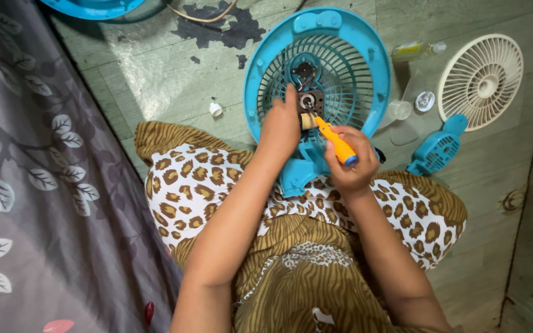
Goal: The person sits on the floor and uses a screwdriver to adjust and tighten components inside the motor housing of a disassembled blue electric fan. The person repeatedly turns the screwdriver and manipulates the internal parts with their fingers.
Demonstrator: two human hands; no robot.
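A blue plastic fan housing [365, 58] with a round grille lies on the floor against my knees. A small brown motor [309, 102] sits at its centre. My left hand [280, 126] rests on the housing and grips the motor part. My right hand [350, 163] is closed around an orange screwdriver [335, 140] with a blue cap. Its tip points up-left into the motor.
A cream fan grille [480, 81] lies at the right, a blue motor cover [438, 148] below it. A small bottle [416, 49], a clear cap [400, 110] and a white bit [215, 110] lie on the green floor. Grey leaf-print cloth [38, 172] fills the left.
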